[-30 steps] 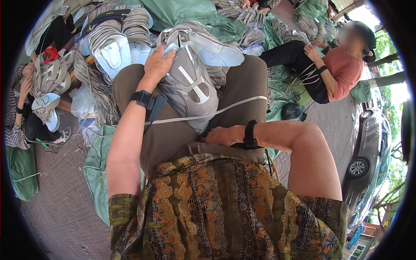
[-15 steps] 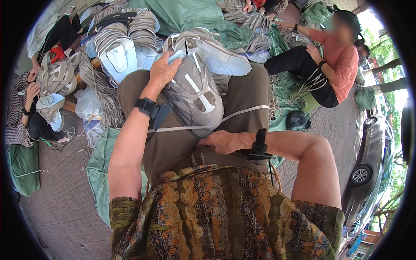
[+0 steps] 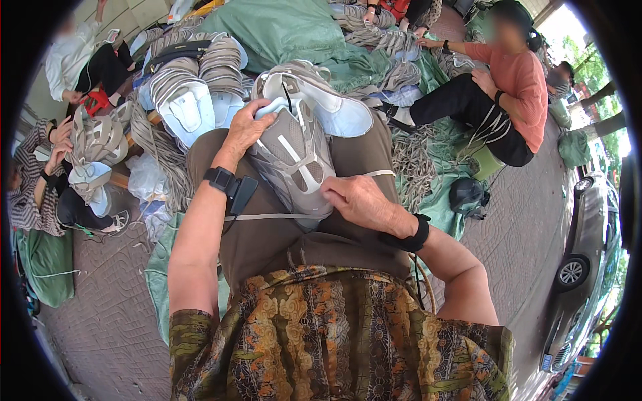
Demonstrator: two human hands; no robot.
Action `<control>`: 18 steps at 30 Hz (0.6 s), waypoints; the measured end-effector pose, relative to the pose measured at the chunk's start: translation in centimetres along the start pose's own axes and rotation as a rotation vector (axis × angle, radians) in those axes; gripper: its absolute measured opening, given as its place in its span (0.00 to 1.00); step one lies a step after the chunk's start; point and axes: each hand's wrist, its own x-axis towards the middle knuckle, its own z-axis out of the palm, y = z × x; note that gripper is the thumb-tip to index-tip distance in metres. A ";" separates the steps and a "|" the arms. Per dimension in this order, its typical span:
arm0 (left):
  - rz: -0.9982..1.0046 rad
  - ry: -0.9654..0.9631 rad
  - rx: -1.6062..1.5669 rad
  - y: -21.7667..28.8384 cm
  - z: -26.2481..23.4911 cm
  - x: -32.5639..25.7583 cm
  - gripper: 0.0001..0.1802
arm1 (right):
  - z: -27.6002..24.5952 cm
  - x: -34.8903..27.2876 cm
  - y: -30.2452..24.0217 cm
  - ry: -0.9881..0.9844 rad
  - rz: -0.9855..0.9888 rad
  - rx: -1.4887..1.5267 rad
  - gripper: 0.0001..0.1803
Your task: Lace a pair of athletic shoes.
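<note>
A grey-beige sneaker upper lies across my thighs, its toe pointing toward me. My left hand grips it at the opening, thumb and fingers closed over the light-blue rim. A black cord sticks up out of that opening. Closed in a pinch, my right hand is at the right side of the toe; what its fingertips hold, if anything, is too small to name. A pale flat strap runs over my thighs and around the toe. Just beyond lies another upper with a light-blue sole side.
Stacks of uppers stand beyond my left knee, beside a clear plastic bag. Green sheeting spreads behind. A person in a coral top sits at right, another in stripes at left. A parked car is at far right.
My right hand has risen from my lap below the toe to the toe's right side. The left hand keeps its grip on the upper. The whole view has shifted slightly.
</note>
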 end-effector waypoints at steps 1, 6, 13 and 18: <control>-0.029 -0.033 -0.085 0.3 0.0 -0.1 0.25 | -0.4 0.0 0.3 0.053 0.011 0.004 0.04; -0.043 -0.089 -0.114 1.6 0.5 0.1 0.23 | -1.3 -0.9 0.3 0.114 0.008 -0.012 0.05; 0.089 0.098 0.260 0.2 0.8 -0.5 0.23 | 0.1 -1.1 2.2 0.071 0.009 -0.114 0.14; 0.168 0.224 0.300 3.7 -0.5 -3.2 0.23 | -0.3 -1.4 2.9 -0.036 0.012 -0.214 0.20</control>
